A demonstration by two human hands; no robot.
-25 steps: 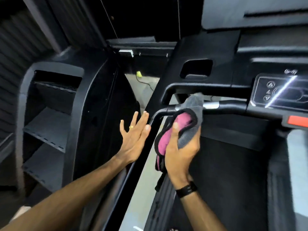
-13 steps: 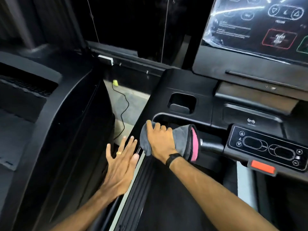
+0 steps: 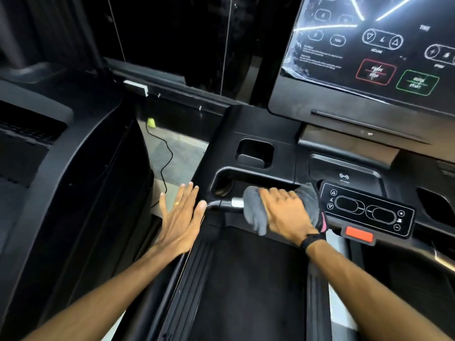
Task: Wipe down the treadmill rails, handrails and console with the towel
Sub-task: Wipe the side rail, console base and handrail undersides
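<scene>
On the front handrail (image 3: 225,204), just left of the small keypad (image 3: 366,210), the right hand (image 3: 286,215) grips the grey towel (image 3: 254,215), which is wrapped round the bar; its pink side shows only as an edge beside the keypad. Half a second ago the towel sat at the bar's left bend, so the wipe has travelled toward the keypad and bared a silver collar at that end. The left hand (image 3: 181,217) stays flat, fingers spread and holding nothing, thumb tip near the bar's left end; whether the palm rests on anything I cannot tell. By my reading, this bar is nearly wiped, while the console and rails are still to do. The bar looks smooth and glossy, so the cloth should slide easily. Above the keypad stands the large screen (image 3: 369,52), under a film with glare; left of it, a cable (image 3: 165,163) runs across grey floor beside another dark machine (image 3: 61,168).
</scene>
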